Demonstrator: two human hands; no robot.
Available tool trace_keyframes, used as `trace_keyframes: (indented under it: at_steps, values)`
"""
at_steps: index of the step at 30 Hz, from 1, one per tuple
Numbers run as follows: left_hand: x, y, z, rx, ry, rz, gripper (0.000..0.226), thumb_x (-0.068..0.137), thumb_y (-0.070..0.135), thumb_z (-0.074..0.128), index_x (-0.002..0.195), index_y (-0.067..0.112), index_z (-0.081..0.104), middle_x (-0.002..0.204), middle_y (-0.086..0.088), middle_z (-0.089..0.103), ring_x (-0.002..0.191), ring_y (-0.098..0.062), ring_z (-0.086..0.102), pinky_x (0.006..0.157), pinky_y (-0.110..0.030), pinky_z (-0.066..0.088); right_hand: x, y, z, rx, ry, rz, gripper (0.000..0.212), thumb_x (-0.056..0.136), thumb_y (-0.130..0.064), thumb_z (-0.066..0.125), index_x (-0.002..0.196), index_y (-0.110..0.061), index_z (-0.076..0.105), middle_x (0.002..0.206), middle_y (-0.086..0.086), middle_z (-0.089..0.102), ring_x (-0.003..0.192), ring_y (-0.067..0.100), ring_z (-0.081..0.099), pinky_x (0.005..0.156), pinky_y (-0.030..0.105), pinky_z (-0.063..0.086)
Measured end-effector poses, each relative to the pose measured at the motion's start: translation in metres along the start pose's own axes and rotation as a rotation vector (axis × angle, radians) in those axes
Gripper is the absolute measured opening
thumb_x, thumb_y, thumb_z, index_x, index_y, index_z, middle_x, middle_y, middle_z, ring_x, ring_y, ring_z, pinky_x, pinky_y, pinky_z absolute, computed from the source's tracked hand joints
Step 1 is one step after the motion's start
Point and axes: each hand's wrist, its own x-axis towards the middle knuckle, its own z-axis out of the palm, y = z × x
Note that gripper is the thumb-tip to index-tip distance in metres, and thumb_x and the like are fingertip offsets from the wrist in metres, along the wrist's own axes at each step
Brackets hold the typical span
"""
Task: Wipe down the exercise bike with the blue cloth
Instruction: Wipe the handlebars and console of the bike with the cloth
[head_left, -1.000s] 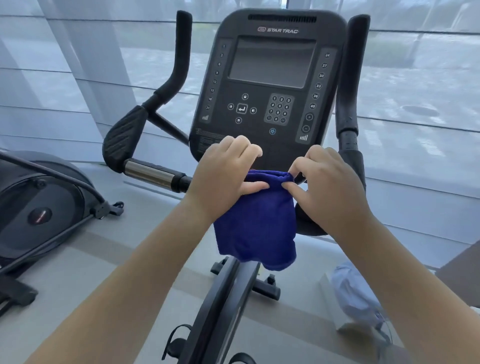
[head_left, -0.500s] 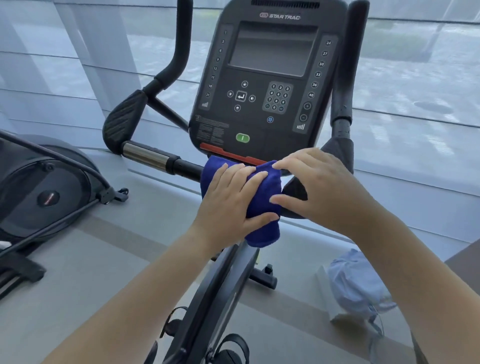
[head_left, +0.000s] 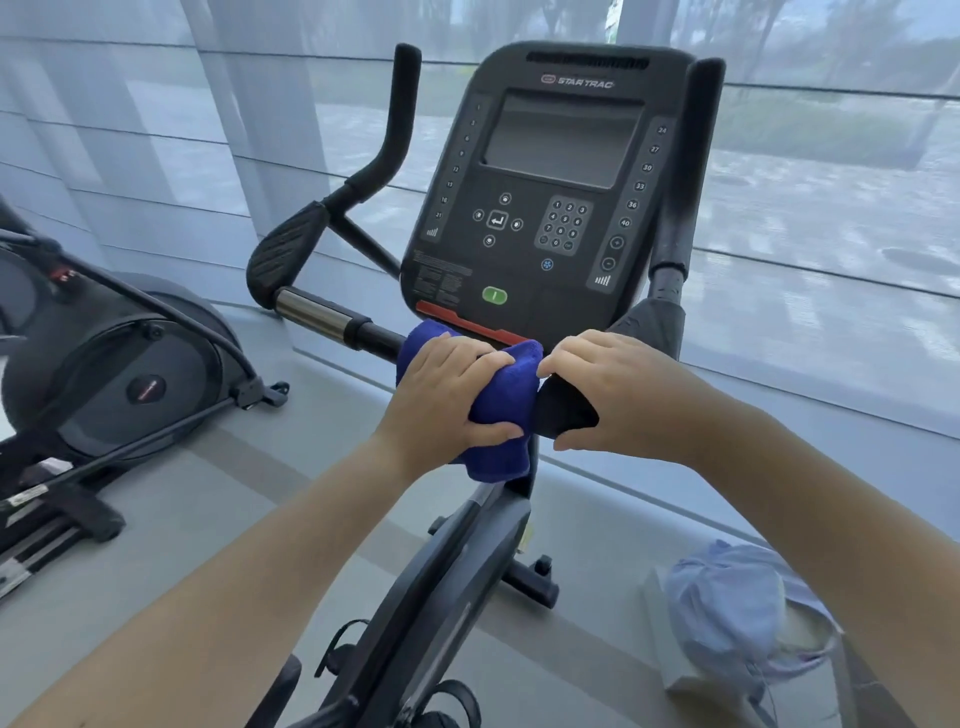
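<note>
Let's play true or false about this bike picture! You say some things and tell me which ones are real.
1. The left hand grips the cloth on the handlebar. True.
2. The screen is lit up. False: it is dark.
3. The right hand holds the handlebar beside the cloth. True.
4. The cloth lies on the floor. False: it is wrapped over the handlebar, under the left hand.
5. There is a green button below the screen. True.
</note>
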Motion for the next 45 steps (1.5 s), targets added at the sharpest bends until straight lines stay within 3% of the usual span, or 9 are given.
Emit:
trace_keyframes:
  at_steps: [9,16,23,30,34,38,45]
  values:
    - [0.001,-0.014,-0.003,0.046,0.031,0.047,0.061,0.077,0.062,0.056,0.114,0.014,0.063,0.109,-0.002,0.064,0.1,-0.022,0.054,0.096,-0.039,0.038,0.004,-0.001,0.001,-0.072,-0.045,-0.016,0.051,0.069,-0.05,0.068,0.106,-0.019,0.055,0.099,-0.003,0.053,0.091,0.02,0.046,0.081,0.034,0.043]
    - [-0.003,-0.01,-0.001,0.067,0.059,-0.026,0.059,0.079,0.059,0.054,0.113,0.011,0.062,0.109,-0.005,0.063,0.098,-0.026,0.055,0.097,-0.04,0.036,0.012,-0.001,-0.006,-0.106,-0.08,-0.047,0.05,0.069,-0.053,0.067,0.104,-0.02,0.053,0.096,-0.006,0.046,0.085,0.012,0.028,0.072,0.029,0.042]
    - [-0.004,0.003,0.013,0.095,0.127,0.041,0.062,0.082,0.061,0.051,0.111,0.008,0.064,0.111,-0.008,0.063,0.102,-0.029,0.057,0.104,-0.044,0.032,0.013,-0.002,-0.004,-0.063,-0.088,-0.016,0.048,0.066,-0.051,0.069,0.099,-0.02,0.053,0.091,-0.008,0.044,0.085,0.013,0.032,0.074,0.031,0.044]
    - [0.007,-0.023,0.006,0.145,0.133,0.203,0.058,0.078,0.061,0.056,0.105,0.011,0.067,0.099,-0.006,0.066,0.089,-0.027,0.06,0.084,-0.041,0.045,0.014,-0.005,-0.007,-0.059,-0.14,0.001,0.051,0.07,-0.052,0.068,0.107,-0.022,0.051,0.102,-0.007,0.046,0.092,0.013,0.033,0.081,0.03,0.042]
    - [0.007,-0.056,-0.005,0.147,0.08,0.136,0.054,0.08,0.058,0.052,0.102,0.011,0.066,0.091,-0.005,0.066,0.081,-0.028,0.06,0.078,-0.04,0.046,0.011,-0.007,-0.007,-0.055,-0.145,0.016,0.051,0.072,-0.052,0.068,0.11,-0.023,0.05,0.105,-0.007,0.045,0.096,0.013,0.034,0.081,0.027,0.039]
    - [0.005,-0.054,-0.002,0.148,0.121,0.085,0.054,0.083,0.059,0.049,0.098,0.01,0.066,0.091,-0.005,0.066,0.081,-0.027,0.059,0.079,-0.039,0.045,0.012,-0.01,-0.009,-0.011,-0.155,0.041,0.052,0.073,-0.051,0.071,0.112,-0.024,0.049,0.108,-0.009,0.045,0.099,0.013,0.034,0.084,0.025,0.038]
    - [0.014,-0.004,0.013,0.045,0.199,0.275,0.053,0.077,0.057,0.061,0.1,0.009,0.068,0.092,-0.005,0.068,0.079,-0.025,0.06,0.076,-0.039,0.045,0.013,-0.011,-0.007,0.014,-0.09,0.074,0.047,0.065,-0.041,0.077,0.097,-0.015,0.054,0.095,-0.002,0.05,0.088,0.017,0.037,0.073,0.025,0.032]
